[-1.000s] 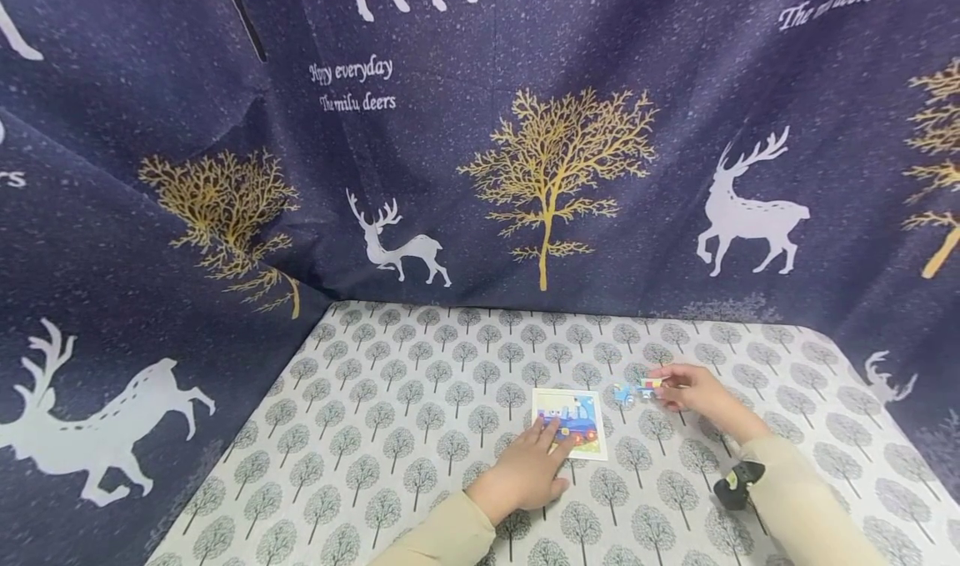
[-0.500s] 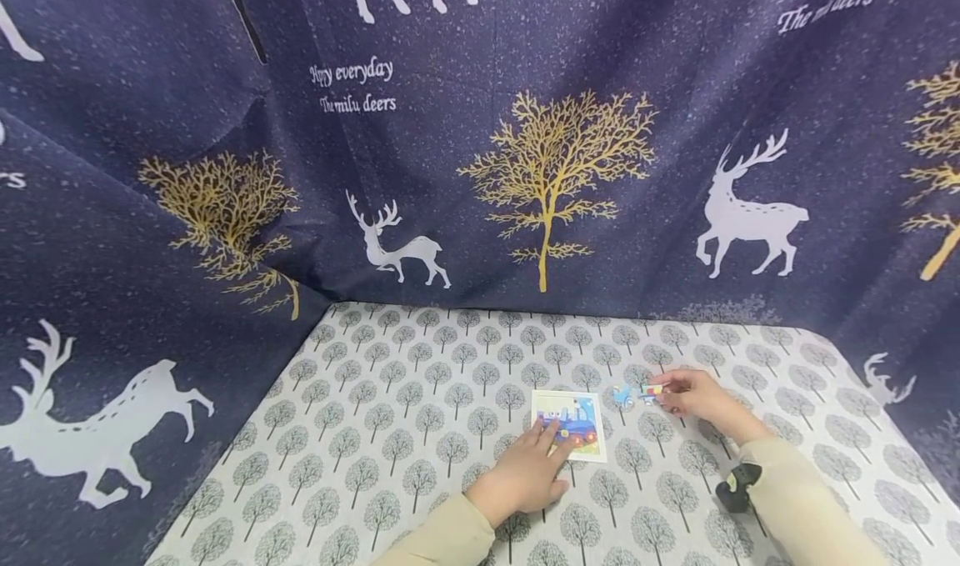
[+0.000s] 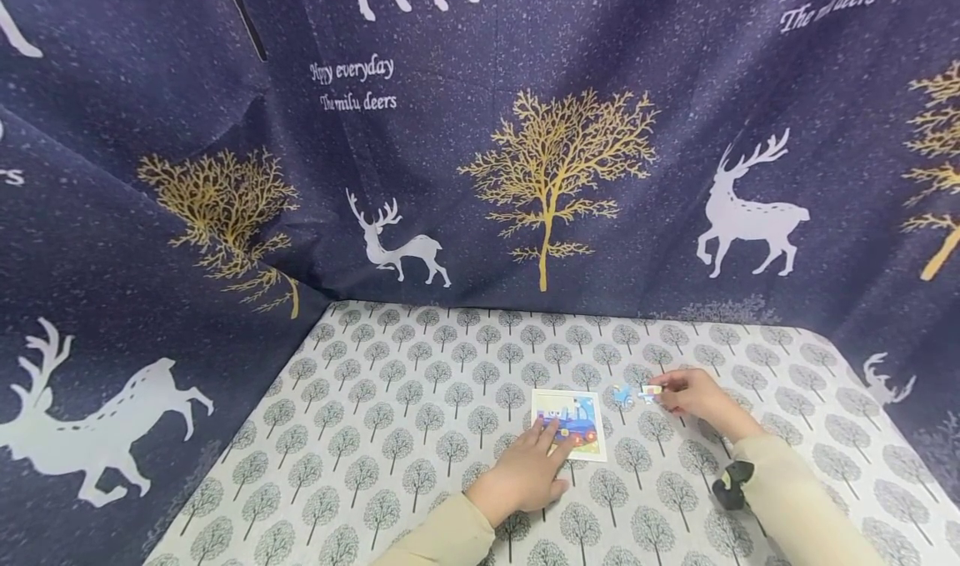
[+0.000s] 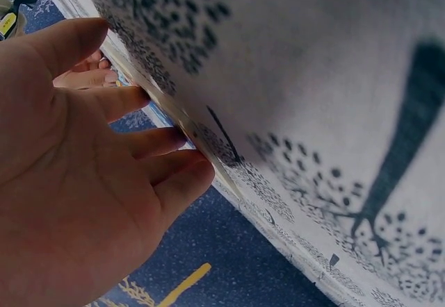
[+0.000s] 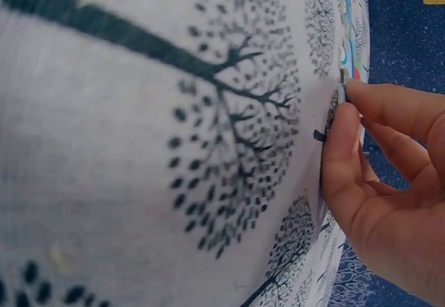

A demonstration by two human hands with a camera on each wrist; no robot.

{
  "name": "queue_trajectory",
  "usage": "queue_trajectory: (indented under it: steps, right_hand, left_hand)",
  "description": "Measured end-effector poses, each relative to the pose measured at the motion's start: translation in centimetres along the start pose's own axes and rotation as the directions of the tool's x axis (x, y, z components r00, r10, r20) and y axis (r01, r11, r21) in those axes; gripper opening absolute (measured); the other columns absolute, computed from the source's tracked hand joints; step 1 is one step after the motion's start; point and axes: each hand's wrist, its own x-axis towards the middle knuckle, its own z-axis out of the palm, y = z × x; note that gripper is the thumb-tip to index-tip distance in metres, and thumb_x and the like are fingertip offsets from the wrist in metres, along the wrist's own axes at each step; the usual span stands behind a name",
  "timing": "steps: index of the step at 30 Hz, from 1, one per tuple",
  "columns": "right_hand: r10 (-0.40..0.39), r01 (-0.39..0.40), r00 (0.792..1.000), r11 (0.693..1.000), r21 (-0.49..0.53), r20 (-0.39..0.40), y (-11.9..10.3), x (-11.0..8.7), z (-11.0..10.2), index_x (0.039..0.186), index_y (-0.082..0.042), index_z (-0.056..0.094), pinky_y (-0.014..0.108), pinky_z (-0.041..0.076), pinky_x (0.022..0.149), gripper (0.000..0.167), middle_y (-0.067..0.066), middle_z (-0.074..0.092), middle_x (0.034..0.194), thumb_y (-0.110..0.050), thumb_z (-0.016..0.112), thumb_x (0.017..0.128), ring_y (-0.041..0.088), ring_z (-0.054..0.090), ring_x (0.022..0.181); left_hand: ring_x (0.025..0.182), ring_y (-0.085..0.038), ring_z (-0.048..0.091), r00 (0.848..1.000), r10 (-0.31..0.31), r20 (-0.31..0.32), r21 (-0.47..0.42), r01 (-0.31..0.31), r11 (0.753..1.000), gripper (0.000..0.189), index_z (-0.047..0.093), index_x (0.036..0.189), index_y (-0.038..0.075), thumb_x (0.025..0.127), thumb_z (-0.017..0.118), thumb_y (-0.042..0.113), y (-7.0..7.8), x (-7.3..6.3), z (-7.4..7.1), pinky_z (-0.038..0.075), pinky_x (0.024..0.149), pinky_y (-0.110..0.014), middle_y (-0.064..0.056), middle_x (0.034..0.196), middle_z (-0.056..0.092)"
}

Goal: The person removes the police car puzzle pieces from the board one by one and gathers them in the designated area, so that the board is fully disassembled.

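A small white-framed jigsaw puzzle (image 3: pixel 584 409) with a blue vehicle picture lies on the cloth in the head view. My left hand (image 3: pixel 521 473) rests on its lower left part, fingers stretched out and covering some of the picture. To the right, my right hand (image 3: pixel 696 397) pinches a small puzzle piece (image 3: pixel 648 393) between thumb and fingers, close to the cloth. Just left of that piece lies a loose blue puzzle piece (image 3: pixel 622 396). In the right wrist view the thumb and forefinger meet at the piece, which shows only edge-on.
A pale tablecloth (image 3: pixel 420 466) printed with grey trees covers the table. Behind it and at the left hangs a dark blue curtain (image 3: pixel 450 132) with white deer and golden trees. A black device (image 3: pixel 733 484) is strapped at the right wrist.
The piece in my right hand has tilted and shifted slightly, its colours now looking paler. My left hand and the framed puzzle have stayed in place.
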Motion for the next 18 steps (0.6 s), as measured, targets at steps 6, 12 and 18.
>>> queue_trajectory:
  steps: [6,12,18]
  right_hand:
    - [0.008,-0.008,1.000,1.000,-0.022,-0.005,-0.21,0.08,-0.06,0.112,0.009,0.064,0.031,0.056,0.061,0.031,0.009,0.058,0.089,-0.004,0.068,0.084,0.016,0.060,0.070]
    - [-0.059,0.058,0.998,0.998,0.013,0.014,-0.12,-0.08,-0.01,0.116,0.012,0.060,0.031,0.057,0.063,0.032,0.011,0.060,0.089,-0.005,0.064,0.089,0.019,0.062,0.074]
    - [-0.113,0.113,0.993,0.994,-0.012,-0.018,-0.69,0.07,0.48,0.117,0.010,0.060,0.031,0.056,0.059,0.033,0.016,0.062,0.095,-0.008,0.064,0.090,0.022,0.065,0.073]
  left_hand:
    - [0.145,-0.030,0.020,1.000,-0.001,0.014,-0.018,0.002,1.000,0.064,0.028,0.153,0.024,0.097,0.048,0.048,-0.03,0.03,0.03,0.026,0.115,-0.037,-0.007,0.159,0.020]
    - [0.145,-0.030,0.019,1.000,-0.003,0.017,-0.043,0.004,0.999,0.064,0.028,0.153,0.025,0.097,0.048,0.047,-0.05,0.00,0.02,0.025,0.115,-0.038,-0.007,0.159,0.019]
    - [0.145,-0.029,0.020,1.000,-0.006,0.008,-0.032,0.006,0.999,0.064,0.028,0.153,0.026,0.096,0.049,0.047,0.04,-0.03,-0.10,0.027,0.115,-0.037,-0.007,0.159,0.021]
